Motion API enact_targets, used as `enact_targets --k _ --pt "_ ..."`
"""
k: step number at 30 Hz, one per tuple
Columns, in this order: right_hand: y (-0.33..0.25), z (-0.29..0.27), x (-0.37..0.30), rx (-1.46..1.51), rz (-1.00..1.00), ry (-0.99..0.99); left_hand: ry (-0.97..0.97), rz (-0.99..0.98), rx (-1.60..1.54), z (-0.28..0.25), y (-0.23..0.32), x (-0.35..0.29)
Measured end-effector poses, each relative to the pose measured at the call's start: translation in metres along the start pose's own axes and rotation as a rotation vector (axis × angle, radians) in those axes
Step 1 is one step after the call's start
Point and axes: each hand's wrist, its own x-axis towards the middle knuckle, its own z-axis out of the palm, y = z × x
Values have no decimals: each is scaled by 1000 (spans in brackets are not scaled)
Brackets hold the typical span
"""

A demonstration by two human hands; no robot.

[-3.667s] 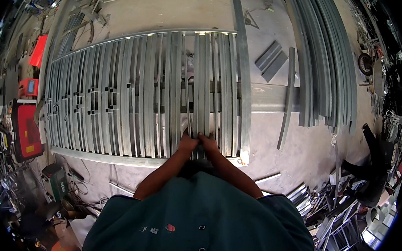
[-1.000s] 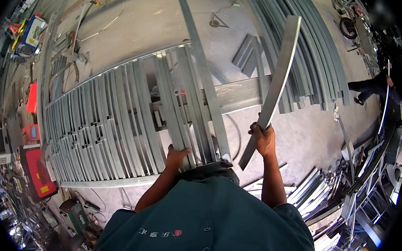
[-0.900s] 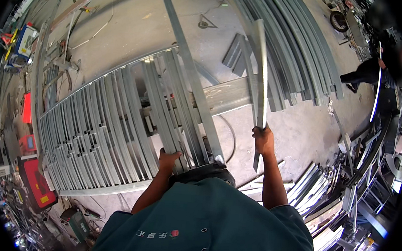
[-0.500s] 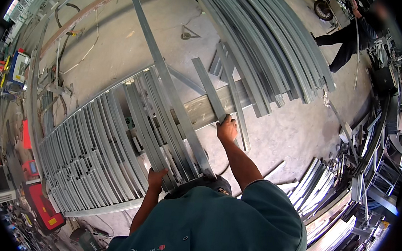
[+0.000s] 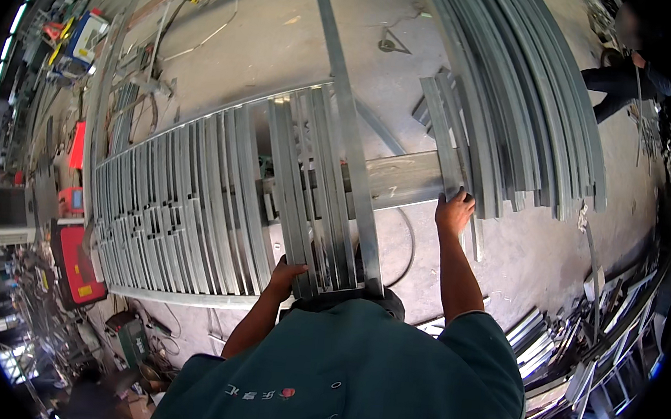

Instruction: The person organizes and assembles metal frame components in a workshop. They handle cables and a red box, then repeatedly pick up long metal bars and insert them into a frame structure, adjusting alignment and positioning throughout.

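My right hand (image 5: 455, 211) is closed around the near end of a short grey metal bar (image 5: 441, 131). That bar points away from me, close beside the stack of long bars on the right. At the near edge of a slatted metal frame (image 5: 195, 191), my left hand (image 5: 287, 276) grips the near end of a metal bar (image 5: 289, 182); its fingertips are partly hidden. One longer bar (image 5: 343, 108) lies across the frame's right part and reaches far beyond it. Under the short bar runs a wide metal beam (image 5: 405, 181).
Long metal profiles (image 5: 526, 90) are stacked at the right. A wheeled metal bracket (image 5: 392, 42) lies on the concrete floor. Red equipment (image 5: 79, 268) stands at the left, and offcuts (image 5: 534, 339) are heaped at the lower right. A person (image 5: 625, 86) stands at the far right.
The short bar in my right hand has moved right, nearer the long stack. My left hand stays at the frame's near edge. The whole view has turned, shifting the scene rightward.
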Motion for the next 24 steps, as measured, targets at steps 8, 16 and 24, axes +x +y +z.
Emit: enact_targets --k 8,16,24 --pt "-84 -37 -196 135 -886 -580 -163 154 255 -45 -44 30" --pt "-91 -32 -209 -119 -883 -592 449 30 923 43 12 -20" --pt "-89 -17 -209 -144 -862 -636 -127 -106 116 -16 17 12"
